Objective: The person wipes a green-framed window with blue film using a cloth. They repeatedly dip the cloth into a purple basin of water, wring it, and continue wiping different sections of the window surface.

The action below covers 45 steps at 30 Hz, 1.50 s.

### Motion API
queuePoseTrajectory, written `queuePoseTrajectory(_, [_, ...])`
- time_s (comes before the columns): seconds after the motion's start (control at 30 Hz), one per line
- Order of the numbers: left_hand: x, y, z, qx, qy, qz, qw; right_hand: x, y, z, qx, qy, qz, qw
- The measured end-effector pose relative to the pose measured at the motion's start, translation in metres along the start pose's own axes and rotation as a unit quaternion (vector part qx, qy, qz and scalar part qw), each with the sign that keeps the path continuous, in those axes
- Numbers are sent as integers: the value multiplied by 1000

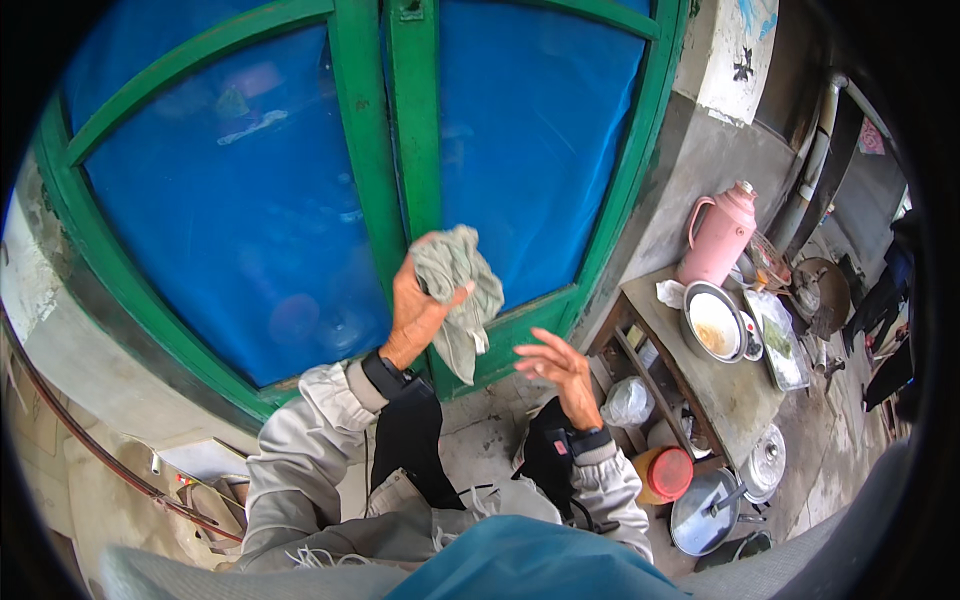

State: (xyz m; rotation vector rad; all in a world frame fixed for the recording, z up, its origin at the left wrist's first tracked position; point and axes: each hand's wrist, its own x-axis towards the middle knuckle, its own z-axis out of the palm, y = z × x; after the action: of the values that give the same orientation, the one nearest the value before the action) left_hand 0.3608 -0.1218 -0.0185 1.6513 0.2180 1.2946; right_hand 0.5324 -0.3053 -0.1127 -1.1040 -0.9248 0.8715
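My left hand point(421, 309) grips a crumpled grey-green cloth point(459, 281), one end of which hangs down towards the lower part of the door. Hand and cloth are in front of the green door frame point(418, 150), near where its two leaves meet; whether the cloth touches the door I cannot tell. Blue panes point(240, 210) fill the frame on both sides. To the right of the cloth, my right hand point(561, 369) is raised with its fingers spread and holds nothing. Both wrists wear black bands over light grey sleeves.
On the right a table point(739, 409) bears a pink thermos jug point(721, 234), a metal-rimmed bowl point(712, 330) and a tray in clear plastic point(780, 337). Below and beside it are a red-lidded jar point(667, 474), a glass lid point(701, 514) and a metal pot lid point(763, 461).
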Motion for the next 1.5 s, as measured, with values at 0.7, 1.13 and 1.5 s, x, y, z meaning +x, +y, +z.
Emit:
queuePoseTrajectory(0.7, [165, 47, -32, 584, 7, 476, 657, -24, 98, -83, -223, 233, -86, 943])
queuePoseTrajectory(1.13, [45, -113, -62, 552, -319, 397, 660, -25, 117, -92, -347, 213, -56, 912])
queuePoseTrajectory(1.5, [211, 7, -60, 577, -20, 547, 606, -27, 101, -85, -341, 224, 19, 913])
